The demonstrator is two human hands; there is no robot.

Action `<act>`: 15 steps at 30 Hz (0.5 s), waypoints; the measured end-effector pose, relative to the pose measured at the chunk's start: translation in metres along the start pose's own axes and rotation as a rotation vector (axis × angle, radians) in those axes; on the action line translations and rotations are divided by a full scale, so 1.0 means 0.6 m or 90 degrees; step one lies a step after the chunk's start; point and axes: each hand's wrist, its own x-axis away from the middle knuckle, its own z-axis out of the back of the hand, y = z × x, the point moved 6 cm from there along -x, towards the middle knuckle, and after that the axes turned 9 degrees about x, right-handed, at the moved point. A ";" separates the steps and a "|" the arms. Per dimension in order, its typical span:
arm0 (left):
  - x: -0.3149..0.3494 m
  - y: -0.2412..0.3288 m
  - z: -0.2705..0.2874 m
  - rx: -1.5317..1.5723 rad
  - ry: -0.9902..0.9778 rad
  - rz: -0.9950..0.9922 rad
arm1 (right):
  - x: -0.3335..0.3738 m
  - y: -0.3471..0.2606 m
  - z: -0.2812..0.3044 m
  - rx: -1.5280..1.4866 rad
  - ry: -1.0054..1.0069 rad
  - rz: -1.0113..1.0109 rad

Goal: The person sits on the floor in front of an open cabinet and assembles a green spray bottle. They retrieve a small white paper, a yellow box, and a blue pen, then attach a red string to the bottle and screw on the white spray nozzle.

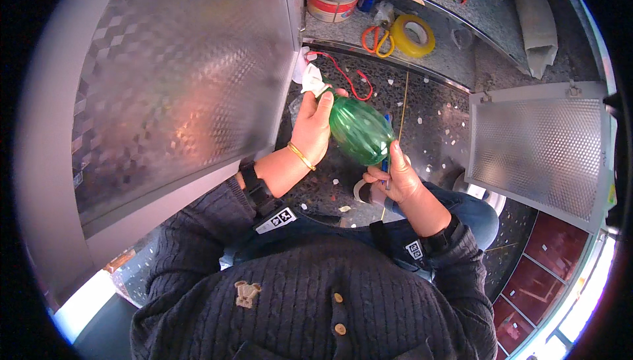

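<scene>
Gripping a ribbed green glass bottle (359,129) at frame centre, the left hand (312,129) clasps its neck; the right hand (395,179) pinches a thin stick (402,106) beside its base; contents unclear.

dark cable-knit cardigan, gold bangle, black wristbands

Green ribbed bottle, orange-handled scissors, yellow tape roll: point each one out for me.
green ribbed bottle (360,130), head view, middle of its ribbed body.
orange-handled scissors (377,41), head view, on the handle loops.
yellow tape roll (413,35), head view, on its yellow ring.
</scene>
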 end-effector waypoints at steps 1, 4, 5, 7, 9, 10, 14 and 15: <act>0.000 -0.001 0.001 0.010 0.000 0.003 | -0.001 -0.005 0.001 0.026 0.004 0.013; 0.002 -0.004 0.003 0.013 0.002 0.016 | -0.001 -0.013 0.002 0.049 0.012 0.023; 0.002 -0.005 0.004 0.011 0.002 0.022 | 0.000 -0.015 0.002 0.048 0.014 0.022; 0.003 -0.006 0.004 0.006 -0.001 0.025 | 0.001 -0.018 -0.001 0.049 0.013 0.028; 0.003 -0.005 0.004 -0.003 0.001 0.023 | 0.001 -0.022 -0.004 0.057 0.015 0.039; 0.003 -0.004 0.002 0.002 -0.010 0.017 | 0.000 -0.025 -0.006 0.065 0.017 0.047; 0.005 -0.001 -0.004 0.003 -0.011 0.017 | 0.000 -0.036 -0.009 0.106 0.008 0.093; 0.005 -0.001 -0.004 0.000 -0.004 0.020 | 0.001 -0.037 -0.006 0.111 0.021 0.099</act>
